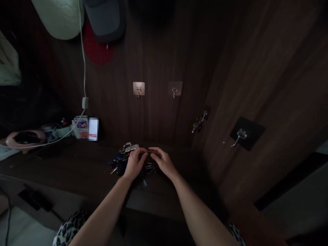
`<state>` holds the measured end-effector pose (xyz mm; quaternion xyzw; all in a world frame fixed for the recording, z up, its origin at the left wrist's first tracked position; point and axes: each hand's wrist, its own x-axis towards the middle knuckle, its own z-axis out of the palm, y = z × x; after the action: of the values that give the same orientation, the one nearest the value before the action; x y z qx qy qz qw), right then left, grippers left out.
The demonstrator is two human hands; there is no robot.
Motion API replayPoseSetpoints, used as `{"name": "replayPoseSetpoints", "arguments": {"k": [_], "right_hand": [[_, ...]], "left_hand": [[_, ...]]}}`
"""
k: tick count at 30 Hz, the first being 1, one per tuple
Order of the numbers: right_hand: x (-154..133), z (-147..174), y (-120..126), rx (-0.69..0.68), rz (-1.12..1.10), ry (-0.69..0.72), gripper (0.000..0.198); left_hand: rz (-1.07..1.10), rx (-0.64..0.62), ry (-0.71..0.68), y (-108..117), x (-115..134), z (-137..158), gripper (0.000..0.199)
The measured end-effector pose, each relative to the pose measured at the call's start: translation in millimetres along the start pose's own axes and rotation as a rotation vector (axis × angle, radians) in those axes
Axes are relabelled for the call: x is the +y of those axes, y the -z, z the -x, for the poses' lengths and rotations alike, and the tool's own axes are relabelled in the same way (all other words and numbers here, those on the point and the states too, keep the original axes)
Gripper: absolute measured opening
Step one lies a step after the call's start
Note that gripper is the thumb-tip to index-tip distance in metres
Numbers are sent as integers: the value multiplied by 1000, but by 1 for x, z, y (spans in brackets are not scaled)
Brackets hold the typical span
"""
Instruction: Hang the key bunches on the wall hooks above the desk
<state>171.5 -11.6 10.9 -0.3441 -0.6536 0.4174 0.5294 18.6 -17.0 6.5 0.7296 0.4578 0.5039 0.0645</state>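
Both hands are close together over a dark wooden shelf (84, 160), with bunches of keys around them. My left hand (135, 163) has its thumb and fingers pinched together beside a heap of keys (114, 166) with blue and black parts. A silvery oblong piece (132, 148) lies against its knuckles. My right hand (164, 162) is curled too, its fingertips almost meeting the left ones. Whatever is between the fingertips is too small and dark to name. More metal keys (150, 167) lie between and below the hands.
On the back panel are two adhesive hooks (138, 89). Another hook (241, 134) is on the right side panel, near hanging keys (196, 125). Small boxes (81, 127), a pink object (25, 140) and a white cable (84, 68) are at left. Caps (107, 20) hang above.
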Motion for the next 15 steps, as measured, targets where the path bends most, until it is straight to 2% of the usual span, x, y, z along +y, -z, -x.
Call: {"name": "replayPoseSetpoints", "arguments": {"k": [8,15], "right_hand": [[3,-1,-2,42,-118,-131,29],[9,-3,-1,98,-57,-60,25]], "left_hand": [[-3,9,-76,1,1,-2,12],[-25,-13,-103,2,2,-1,15]]}}
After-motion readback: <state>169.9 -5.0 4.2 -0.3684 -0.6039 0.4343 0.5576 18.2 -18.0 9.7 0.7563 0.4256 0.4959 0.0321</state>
